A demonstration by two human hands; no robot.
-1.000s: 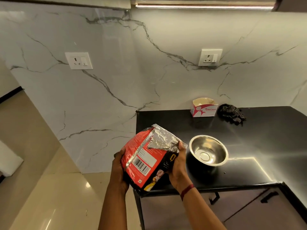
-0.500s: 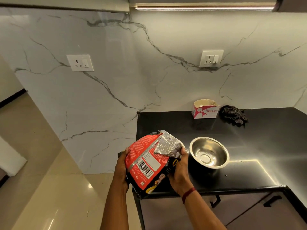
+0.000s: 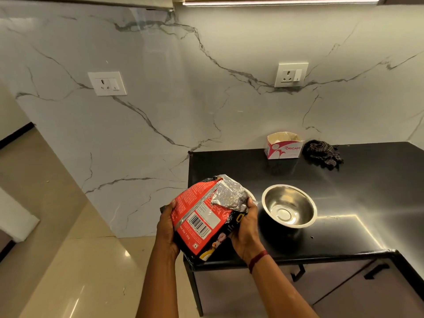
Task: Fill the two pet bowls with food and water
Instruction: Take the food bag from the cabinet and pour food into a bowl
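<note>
You held the pet food bag (image 3: 202, 216) in both hands over the front left corner of the black counter (image 3: 367, 191), clear of the surface. It was tilted so that its top leaned toward 1 o'clock. The top was open, with a flap of silver lining folded down over the red back panel, and the barcode faced you.

Your left hand (image 3: 166, 228) gripped the bag's 9 o'clock edge, fingers curled round behind it. Your right hand (image 3: 246, 228) gripped the 3 o'clock edge just under the silver flap, its fingers also wrapped round the bag. A red band (image 3: 258, 259) sat on that wrist.

Just beside the bag at 3 o'clock, a steel bowl (image 3: 289, 206) stood upright on the counter, with only bare metal showing inside. At 12 o'clock from the bowl, against the wall, stood an open pink-and-white cardboard box (image 3: 284, 145). A crumpled dark cloth (image 3: 322, 153) lay just beside it at 3 o'clock.

Two wall sockets (image 3: 107, 83) (image 3: 291, 75) sat on the veined marble wall, one at 11 o'clock from the bag and one at 1 o'clock. A light strip (image 3: 280, 2) glowed along the top. Black cabinet handles (image 3: 298, 273) (image 3: 376, 270) showed under the counter's front edge at 5 o'clock from the bowl, and glossy beige floor (image 3: 68, 271) spread out at 8 o'clock from the bag.
</note>
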